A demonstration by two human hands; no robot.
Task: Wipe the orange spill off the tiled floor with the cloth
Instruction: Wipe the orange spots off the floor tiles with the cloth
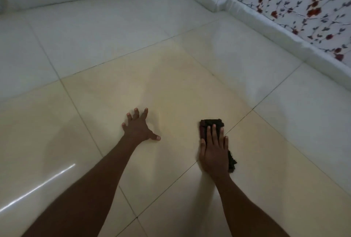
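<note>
Under the flat palm of the right hand, fingers lying spread and extended, not pinching, the dark cloth is pressing onto the tiled floor beside a grout line. It looks soft, light, bunching easily, so broad downward pressure is suiting it better than an edge hold. The left hand is bracing splayed on bare tile nearby; no orange spill is showing clearly.
</note>
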